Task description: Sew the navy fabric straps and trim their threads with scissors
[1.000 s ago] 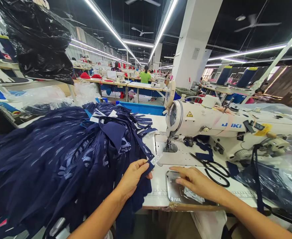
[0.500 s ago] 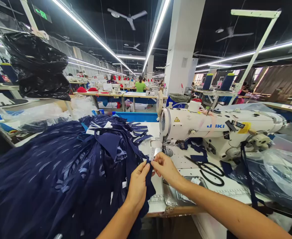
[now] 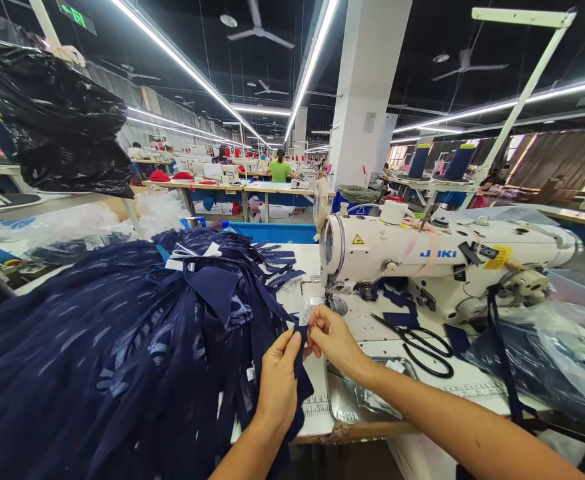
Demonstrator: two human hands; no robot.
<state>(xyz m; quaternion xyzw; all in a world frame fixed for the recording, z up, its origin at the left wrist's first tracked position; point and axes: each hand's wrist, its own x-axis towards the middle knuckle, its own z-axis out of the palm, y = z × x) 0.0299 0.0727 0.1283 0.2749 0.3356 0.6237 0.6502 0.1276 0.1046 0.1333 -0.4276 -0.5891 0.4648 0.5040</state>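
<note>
My left hand (image 3: 278,373) pinches the edge of a navy fabric piece (image 3: 302,393) in front of the sewing machine. Close to its right, my right hand (image 3: 333,339) has thumb and fingers pressed together on the same fabric beside a small white label (image 3: 306,313). The label lies at the fabric's upper end, just left of the needle area. A white sewing machine (image 3: 397,248) stands beyond my hands. To the left spreads a large pile of navy garments (image 3: 122,313) with pale patterns.
Black scissors (image 3: 425,343) lie right of my right hand. A metal tray (image 3: 342,393) sits at the table's front edge. Clear plastic bags (image 3: 567,333) are at the right, a black plastic bag (image 3: 67,127) at the upper left. A person in green (image 3: 279,170) sits far ahead.
The view has shifted slightly. My hands have moved a little apart, and the white label now shows more fully above the fabric between them.
</note>
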